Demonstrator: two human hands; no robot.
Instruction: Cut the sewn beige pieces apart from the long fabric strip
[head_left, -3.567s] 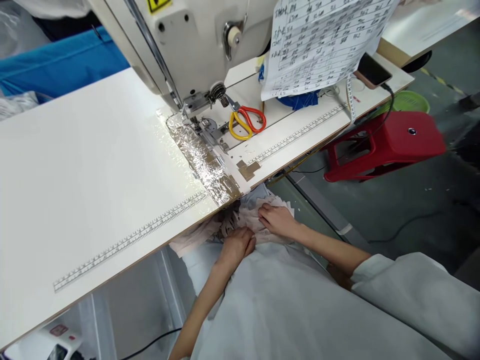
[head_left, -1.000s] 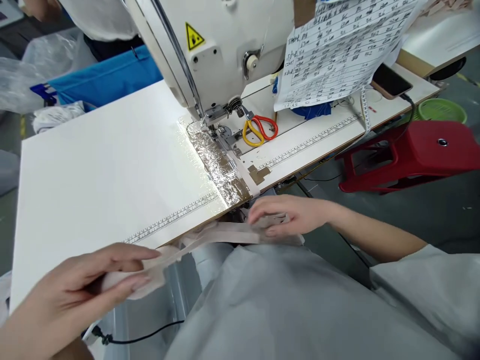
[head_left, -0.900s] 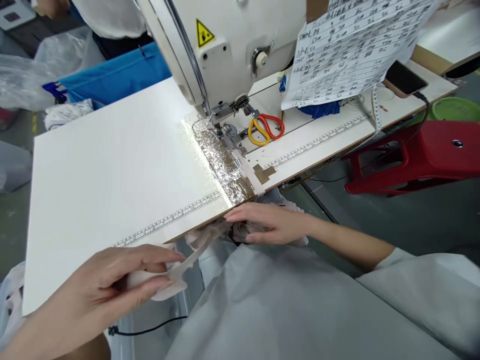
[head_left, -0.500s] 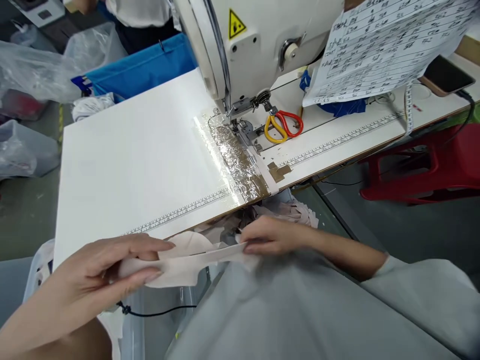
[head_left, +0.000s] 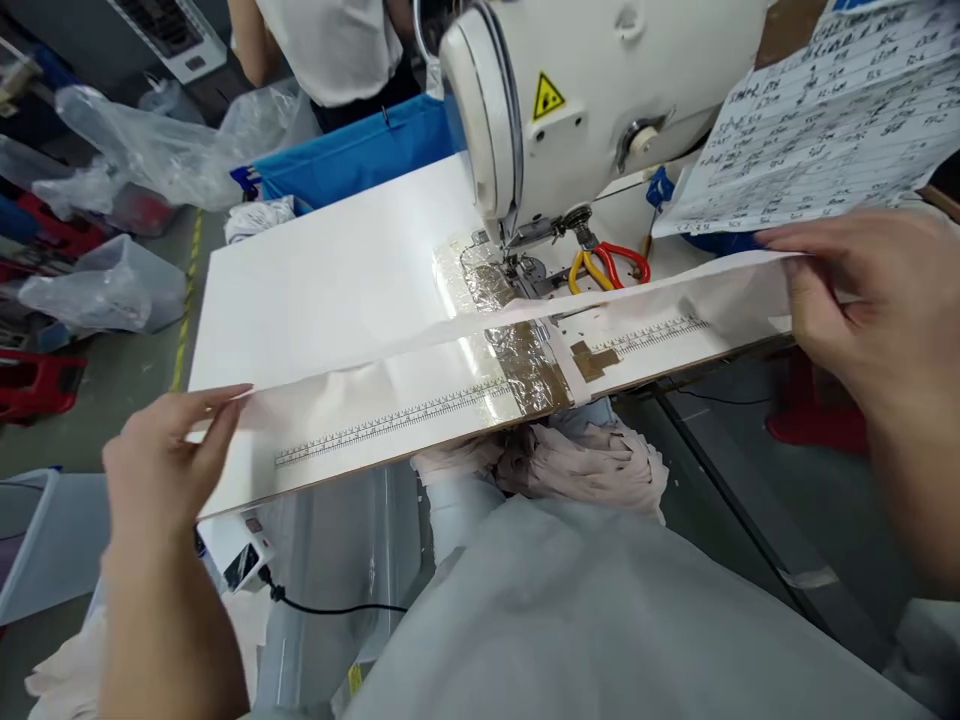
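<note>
Bright, even overhead light, and the table (head_left: 337, 290) is nearly washed out to flat white, its surface detail gone. Hard glare sparkles off the foil (head_left: 517, 345) by the needle. Shadows are soft and faint, with only a thin dark band under the table's near edge. The right hand (head_left: 862, 300) smears with motion blur at the frame's right side, the left hand (head_left: 161, 460) is softer too. The strip (head_left: 480, 325) between them looks pale and hazy. Straight lines bow towards the corners.
</note>
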